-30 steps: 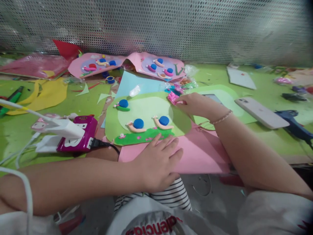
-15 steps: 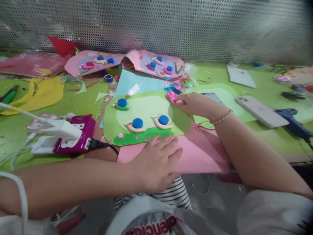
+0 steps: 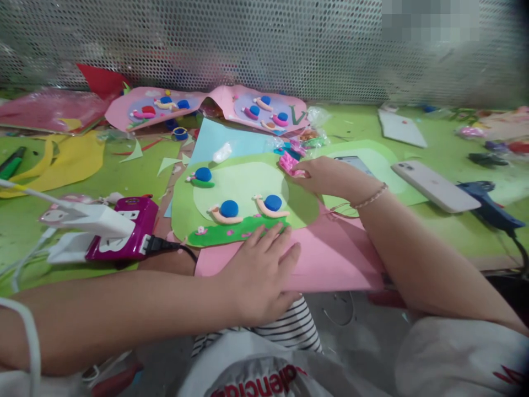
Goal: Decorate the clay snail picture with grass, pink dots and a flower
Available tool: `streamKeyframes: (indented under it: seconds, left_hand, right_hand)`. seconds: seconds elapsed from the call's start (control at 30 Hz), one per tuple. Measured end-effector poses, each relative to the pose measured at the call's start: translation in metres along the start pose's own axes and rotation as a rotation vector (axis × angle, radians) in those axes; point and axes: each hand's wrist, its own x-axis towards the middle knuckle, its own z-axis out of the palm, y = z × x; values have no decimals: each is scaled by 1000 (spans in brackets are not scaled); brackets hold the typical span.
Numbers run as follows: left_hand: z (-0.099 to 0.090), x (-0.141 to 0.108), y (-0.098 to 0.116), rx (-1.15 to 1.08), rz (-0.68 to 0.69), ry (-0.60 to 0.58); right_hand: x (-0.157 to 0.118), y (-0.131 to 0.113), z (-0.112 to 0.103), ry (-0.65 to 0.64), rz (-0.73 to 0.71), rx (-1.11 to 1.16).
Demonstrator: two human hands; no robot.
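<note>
My left hand [image 3: 262, 275] lies flat with fingers spread on a pink sheet [image 3: 334, 259], its fingertips at the lower edge of a green card [image 3: 306, 207]. The card carries a green strip [image 3: 219, 236] and snail shapes, among them a blue-shelled one [image 3: 229, 208] at the lower middle and another [image 3: 273, 203] to its right. At the card's upper right edge, my right hand [image 3: 320, 173] has its fingers closed on a pink crumpled piece [image 3: 288, 162]. The fingertips are partly hidden.
A purple power strip [image 3: 142, 220] with white plugs stands at the left. Two pink decorated panels [image 3: 223, 96] lie at the back. To the right are a pale phone [image 3: 436, 186] and a blue glue gun [image 3: 490, 204]. A metal mesh [image 3: 248, 44] rises behind.
The whole view has shifted slightly, so most things appear a little further left. Both hands keep nearly the same places relative to the card.
</note>
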Motion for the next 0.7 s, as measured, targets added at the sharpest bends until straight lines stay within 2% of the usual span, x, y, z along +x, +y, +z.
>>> streamKeyframes:
  seconds: [0.33, 0.57, 0.7]
  left_hand:
    - [0, 0, 0, -27, 0, -22]
    - [-4, 2, 1, -29, -14, -40]
    - [-6, 2, 1, -36, -18, -53]
  right_hand:
    - [1, 8, 2, 4, 46, 54]
    - [1, 27, -1, 185, 267, 26]
    - [-3, 39, 2, 188, 343, 15]
